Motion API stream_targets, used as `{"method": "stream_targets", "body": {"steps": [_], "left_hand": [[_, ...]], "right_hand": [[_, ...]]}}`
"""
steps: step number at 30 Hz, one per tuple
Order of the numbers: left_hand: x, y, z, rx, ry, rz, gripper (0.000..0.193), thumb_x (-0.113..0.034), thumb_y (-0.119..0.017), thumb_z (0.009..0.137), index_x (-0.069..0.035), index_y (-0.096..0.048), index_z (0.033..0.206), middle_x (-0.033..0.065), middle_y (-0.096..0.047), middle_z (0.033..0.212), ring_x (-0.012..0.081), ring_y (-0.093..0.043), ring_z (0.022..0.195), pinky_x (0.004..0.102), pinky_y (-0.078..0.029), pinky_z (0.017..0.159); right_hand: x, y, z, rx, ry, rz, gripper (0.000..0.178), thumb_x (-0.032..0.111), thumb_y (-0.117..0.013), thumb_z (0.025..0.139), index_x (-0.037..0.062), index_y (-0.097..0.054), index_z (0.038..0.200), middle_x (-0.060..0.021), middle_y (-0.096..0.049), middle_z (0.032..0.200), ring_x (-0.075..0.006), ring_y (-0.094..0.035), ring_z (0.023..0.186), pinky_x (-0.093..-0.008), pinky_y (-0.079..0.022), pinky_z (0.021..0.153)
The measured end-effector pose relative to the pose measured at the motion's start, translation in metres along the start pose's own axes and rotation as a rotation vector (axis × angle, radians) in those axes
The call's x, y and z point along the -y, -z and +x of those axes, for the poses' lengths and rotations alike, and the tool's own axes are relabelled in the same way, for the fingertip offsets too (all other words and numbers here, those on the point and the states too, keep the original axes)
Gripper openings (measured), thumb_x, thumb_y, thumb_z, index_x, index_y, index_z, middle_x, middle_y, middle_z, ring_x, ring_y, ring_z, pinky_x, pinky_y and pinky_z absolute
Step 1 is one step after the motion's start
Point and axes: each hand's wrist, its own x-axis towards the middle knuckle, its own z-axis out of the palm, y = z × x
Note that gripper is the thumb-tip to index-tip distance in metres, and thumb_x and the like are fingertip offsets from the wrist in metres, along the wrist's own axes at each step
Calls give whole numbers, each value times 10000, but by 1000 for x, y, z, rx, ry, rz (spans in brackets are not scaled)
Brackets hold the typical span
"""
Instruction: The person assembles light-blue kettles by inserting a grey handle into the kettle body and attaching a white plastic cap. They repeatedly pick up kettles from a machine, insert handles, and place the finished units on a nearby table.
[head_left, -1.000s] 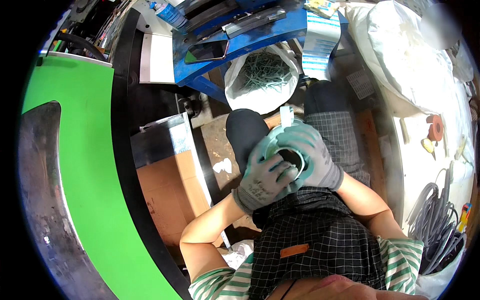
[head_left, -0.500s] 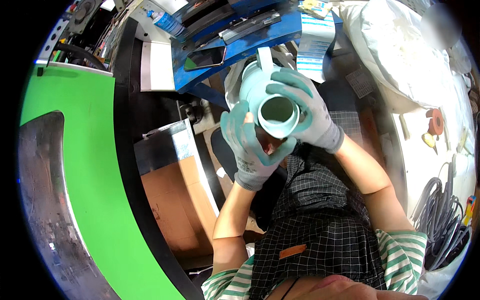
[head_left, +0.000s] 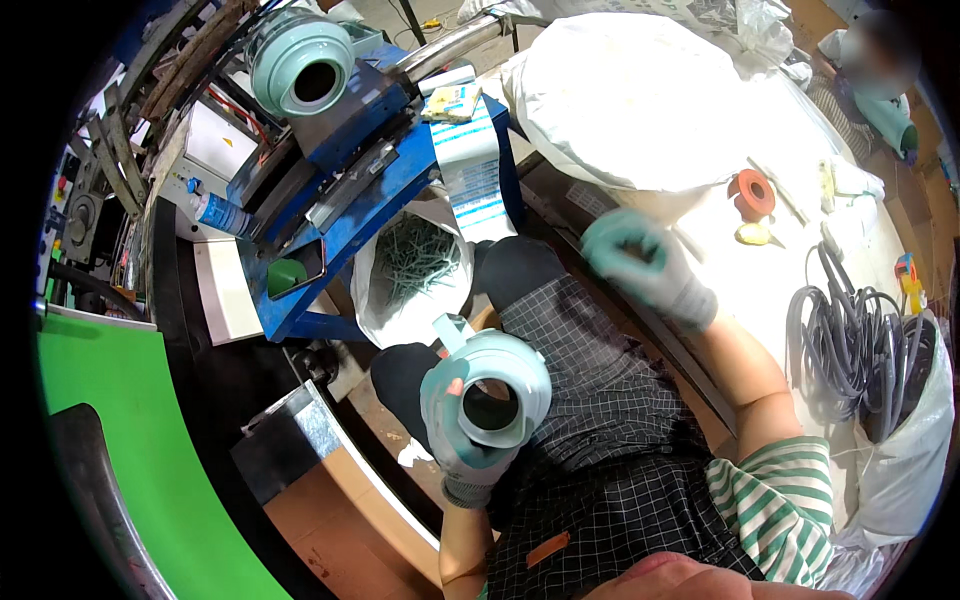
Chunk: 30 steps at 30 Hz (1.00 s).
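A pale teal plastic jug-like part with a round opening and a protruding tab rests in my gloved left hand, above my lap. The left fingers and thumb wrap its left side. Away to the right, my right hand is raised over the edge of the white surface, smeared by motion. Its fingers curve with a gap between them and the thumb, and I see nothing in it. A similar teal part sits on the blue workbench at the far left.
Beside the bench stands a white bag of thin teal scraps. The bench carries a phone and a spray can. A large white sack, a reddish-brown roll and coiled grey cable lie right. Another person is far right.
Both hands were on the teal part; my right hand has let go and moved right. The left hand has lowered the part toward my lap. The view has shifted, showing the second part and scrap bag.
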Motion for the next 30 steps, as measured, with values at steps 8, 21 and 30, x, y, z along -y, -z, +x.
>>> {"method": "stream_targets", "body": {"steps": [8,21,30], "left_hand": [[-8,-7,5,2,-72,110,907,-189,-944,761,45,-461,1492,244,-582,1389,429,-625,1230,512,-550,1014],[-11,-9,14,-187,-98,61,834,-202,-909,842,-61,-463,1533,172,-639,1259,330,-703,1081,419,-596,881],[3,17,-13,18,-90,295,347,-224,-920,703,-113,-748,984,119,-654,1165,401,-649,1132,557,-583,885]], "right_hand": [[-56,124,104,-41,-272,-1318,307,405,-720,951,150,-817,1092,-63,-721,1207,-312,-620,1187,-414,-503,1035],[36,-31,39,150,-205,387,282,109,-705,995,-4,-657,1250,-78,-733,909,-99,-691,808,-263,-588,704],[57,-106,1,484,166,24,474,82,-810,867,54,-644,1310,-94,-734,1176,-210,-740,1019,-363,-609,857]]}}
